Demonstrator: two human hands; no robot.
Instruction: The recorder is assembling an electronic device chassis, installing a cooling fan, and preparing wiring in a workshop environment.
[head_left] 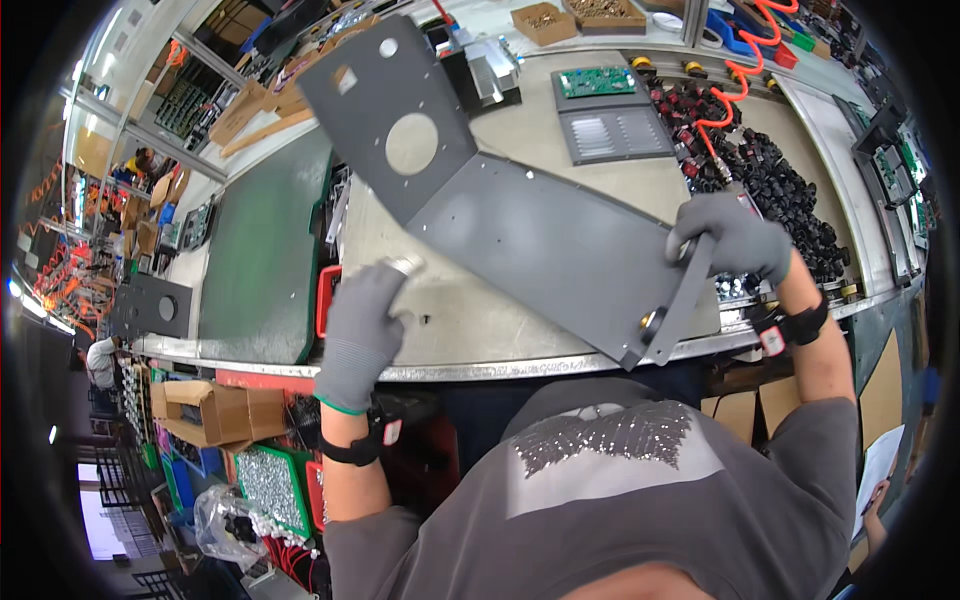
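My right hand [730, 238], in a grey glove, is closed on the right edge of a bent dark grey sheet-metal panel [540, 245]. The panel is tilted above the bench. Its upper-left section bends up and has a large round hole and smaller openings. At its lower right end, a narrow flange carries a small brass-coloured round fitting [652, 322]. My left hand [365, 315], gloved too, is off the panel, to the left of its lower edge. Its thumb and forefinger are apart, and a pale tip shows at the forefinger. Nothing shows clearly between those fingers.
A green mat [265, 255] lies at left, beside a red bin [327, 300]. Behind the panel are a vented grey plate [618, 135] and a green circuit board [597, 82]. Black parts [780, 190] fill the right side under a coiled orange hose [735, 90]. Cardboard trays [545, 22] stand far back.
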